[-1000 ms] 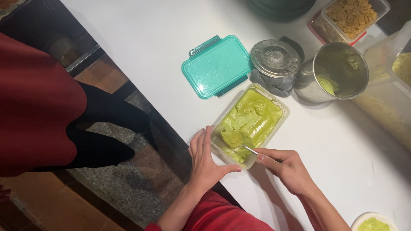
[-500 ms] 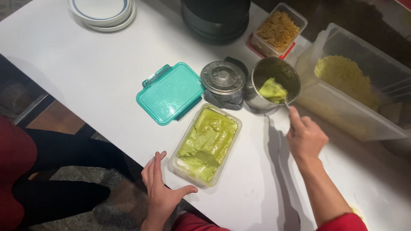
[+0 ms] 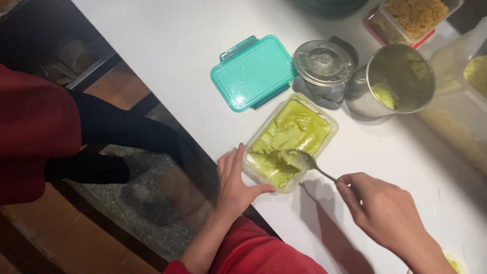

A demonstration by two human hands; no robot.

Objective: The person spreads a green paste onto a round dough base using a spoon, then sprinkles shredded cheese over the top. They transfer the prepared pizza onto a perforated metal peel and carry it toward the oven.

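A clear rectangular tub (image 3: 332,125) full of green paste stands near the white counter's front edge. My left hand (image 3: 235,181) rests against its near left corner, fingers spread along the wall. My right hand (image 3: 383,212) grips a metal spoon (image 3: 304,162) by the handle; the bowl, loaded with green paste, sits over the tub's near end. A steel pot (image 3: 401,81) with some green paste inside stands beyond the tub on the right.
A teal snap lid (image 3: 252,71) lies left of a round steel lid (image 3: 323,64). A tub of yellow crumbly food (image 3: 412,16) and a large clear bin (image 3: 464,101) stand at the right. Another person in red (image 3: 35,132) stands at left.
My right hand has come back from the steel pot to the tub with a spoonful of paste. The view swung left and down. My left hand stays on the tub's corner.
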